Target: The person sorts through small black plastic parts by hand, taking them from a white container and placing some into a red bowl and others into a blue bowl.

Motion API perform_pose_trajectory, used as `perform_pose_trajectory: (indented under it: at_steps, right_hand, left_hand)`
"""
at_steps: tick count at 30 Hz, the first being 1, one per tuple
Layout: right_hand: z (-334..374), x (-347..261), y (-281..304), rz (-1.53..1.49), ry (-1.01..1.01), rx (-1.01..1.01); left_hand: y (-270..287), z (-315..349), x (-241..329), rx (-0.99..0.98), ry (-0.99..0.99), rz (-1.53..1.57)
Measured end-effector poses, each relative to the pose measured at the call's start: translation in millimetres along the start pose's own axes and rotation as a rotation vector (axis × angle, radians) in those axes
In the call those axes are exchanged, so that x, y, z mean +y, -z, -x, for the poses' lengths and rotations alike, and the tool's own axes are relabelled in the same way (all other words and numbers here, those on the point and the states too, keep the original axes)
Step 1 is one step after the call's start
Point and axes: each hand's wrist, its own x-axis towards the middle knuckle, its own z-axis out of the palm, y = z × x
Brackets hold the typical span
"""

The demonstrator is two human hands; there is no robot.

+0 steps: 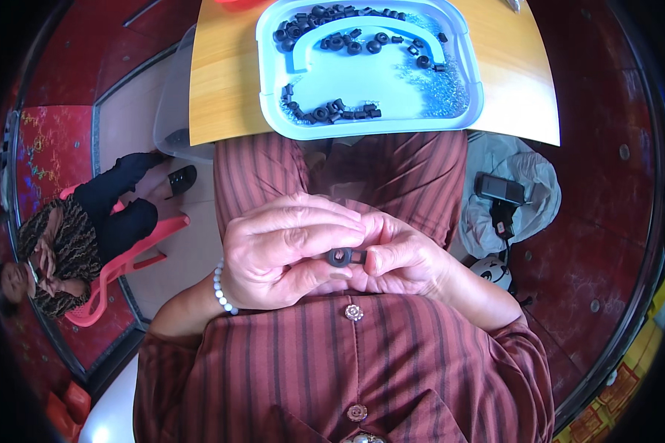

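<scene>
The fingers point(297, 236) of the left hand point(262, 255) are brought together around a small black piece point(339, 257), which is clamped at its left side, while its right end is pinched at the thumb of the right hand point(403, 255); the right fingers behind it are partly hidden. The piece is held above the lap, in front of the striped shirt point(303, 354). It is seen to be dark and dull, with a round, ring-like end on the left, hollow at its middle, and a narrower, squarish, frame-like part on the right. Beyond the knees, a white tray point(377, 131) with rounded corners is set on the wooden table point(521, 96), its near edge jutting over the tabletop's edge. Inside it, loose black parts point(336, 42) are heaped along the far left and scattered about a pale curved strip point(369, 28); another cluster point(321, 114) is gathered at the near left. Tiny glinting bits point(440, 92) are spread along the right side, too small to be made out singly.
</scene>
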Motion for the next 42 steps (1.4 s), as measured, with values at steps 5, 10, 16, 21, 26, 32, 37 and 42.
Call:
perform_pose_trajectory:
  at_steps: [5,10,16,21,26,32,37,42]
  right_hand:
    - [5,4,12,0.023,-0.009,-0.066]
    - [4,5,-1,0.036,0.056,-0.011]
    - [0,4,-2,0.003,0.098,0.082]
    - [-5,-5,-16,0.083,0.119,0.067]
    - [-1,-13,-17,0.731,0.244,0.345]
    - [0,-31,-21,1.258,0.439,0.416]
    - [-3,-34,-28,1.370,0.479,0.445]
    - [4,-58,-31,1.878,0.648,0.549]
  left_hand:
    - [-2,-5,8,-0.040,-0.029,-0.022]
    - [-5,-5,7,-0.028,-0.034,-0.084]
    - [-6,-6,-4,-0.059,-0.010,-0.083]
    - [-4,-11,-4,-0.006,0.000,-0.069]
    - [34,-34,12,0.101,0.180,-0.346]
    - [114,-115,-74,0.367,0.069,-0.581]
    - [153,-165,-127,0.313,0.222,-0.912]
    - [134,-170,-138,0.300,0.088,-0.910]
